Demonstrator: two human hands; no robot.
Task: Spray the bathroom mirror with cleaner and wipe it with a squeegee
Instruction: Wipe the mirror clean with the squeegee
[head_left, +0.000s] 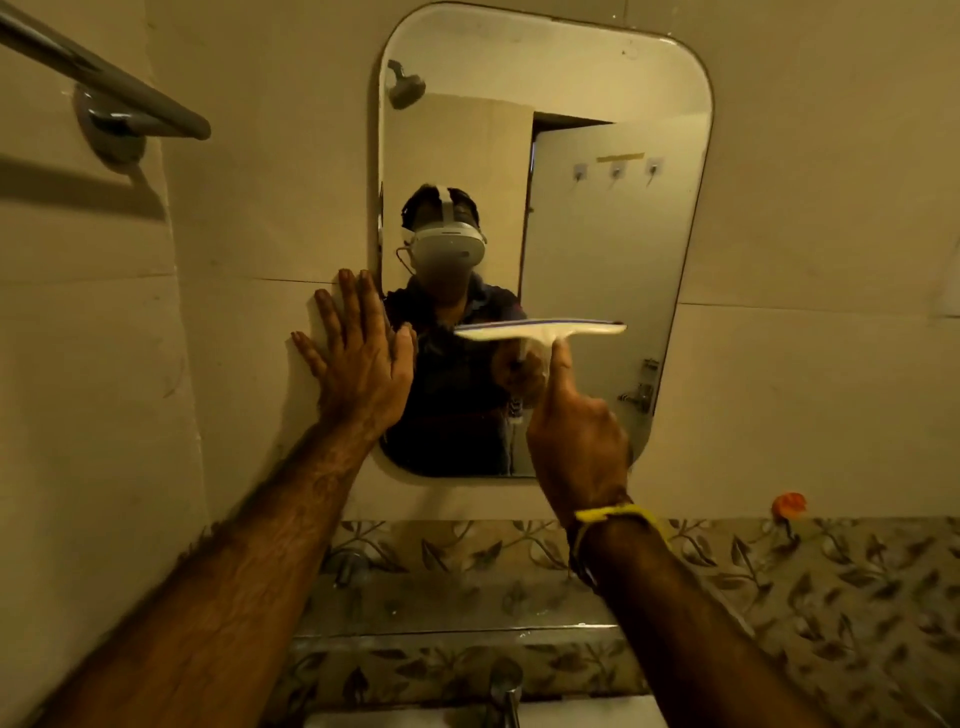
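One mirror (597, 218), one squeegee (540, 329) and two bare hands are in view. The mirror is an upright rectangle with rounded corners, fixed to a wall of large, smooth, pale tiles (810, 260); its glass reflects one shower head, a pale door with three small hooks, and the person wearing a white headset. The left hand (358, 358) lies flat with its fingers spread, the palm pressed on the tile just beside the mirror's left edge, the thumb reaching onto the glass. The right hand (576, 441) is closed around the squeegee's handle, the index finger stretched straight up along it to the crossbar. The squeegee is pale plastic, T-shaped, its long thin blade held level across the lower middle of the mirror; whether the blade touches the glass cannot be told. One yellow band (618, 514) circles the right wrist. At the upper left, one round grey metal bar (104, 78) stands out from a wall mount. Below the mirror runs a band of tiles patterned with leaves (831, 597), one small orange flower-like object (789, 504) stuck just above it. One metal tap (506, 691) shows at the bottom edge.
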